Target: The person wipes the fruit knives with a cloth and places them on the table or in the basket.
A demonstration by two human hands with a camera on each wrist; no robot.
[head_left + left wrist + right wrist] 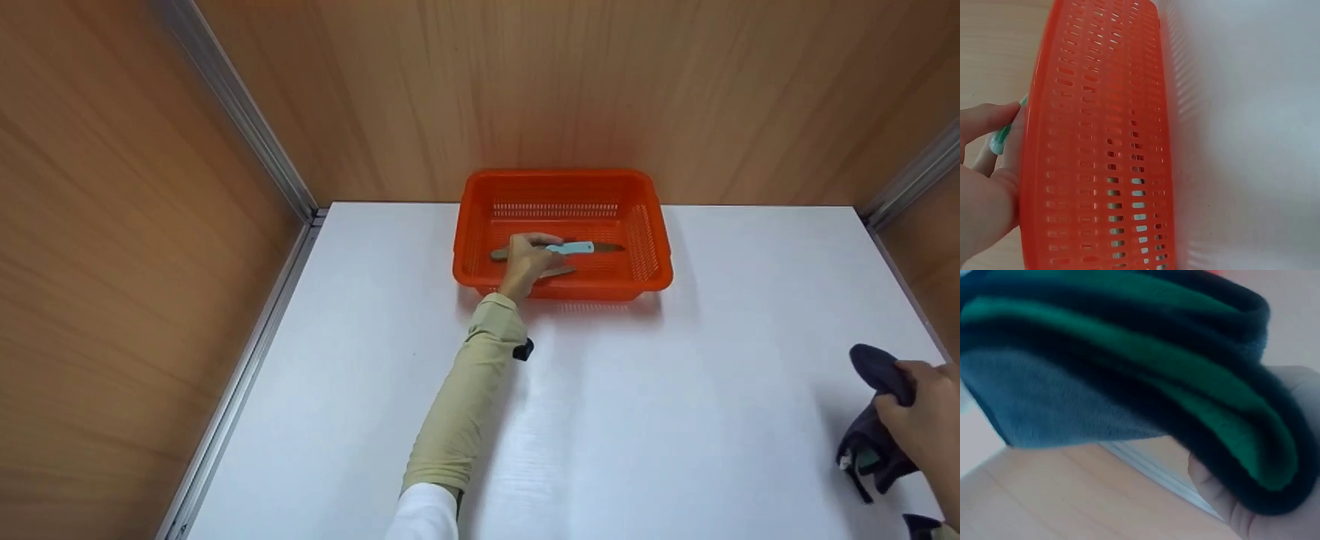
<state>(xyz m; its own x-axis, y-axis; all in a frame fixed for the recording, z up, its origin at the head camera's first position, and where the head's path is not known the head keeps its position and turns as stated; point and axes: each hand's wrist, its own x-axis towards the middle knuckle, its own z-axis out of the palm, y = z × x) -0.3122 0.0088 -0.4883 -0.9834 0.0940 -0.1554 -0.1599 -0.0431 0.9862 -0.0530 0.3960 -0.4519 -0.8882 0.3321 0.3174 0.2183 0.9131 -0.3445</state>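
Observation:
My left hand reaches into the orange basket and pinches a knife by its light blue handle, the brownish blade pointing right. In the left wrist view, thumb and fingers close on the green-looking handle, partly hidden behind the basket wall. A greyish rounded piece and a thin pale piece show around this hand; their kind is unclear. At the right edge, my right hand grips a dark cloth with a green side and dark border, folded and hanging down.
A white tabletop lies beneath the basket. Wooden panels rise behind it and at both sides, with metal rails along the edges. A small black object shows beside the left sleeve.

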